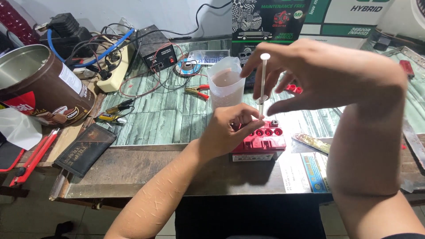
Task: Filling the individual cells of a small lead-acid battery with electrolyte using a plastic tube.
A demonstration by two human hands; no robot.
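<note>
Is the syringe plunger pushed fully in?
No: the syringe plunger stands far out above the barrel, its white top by the right hand.

Workbench has a worn, dark brown front edge, scuffed and stained; its rear surface is covered in green sheet with a plank-like pattern. A plain pale wall runs behind the bench, close to its back edge. Floor below at left is light-coloured tile, partly in shadow. Lighting is bright and even, with a strong glare patch on the green covering near centre right. Printed cartons stand against the wall at upper right. No window is in view
</note>
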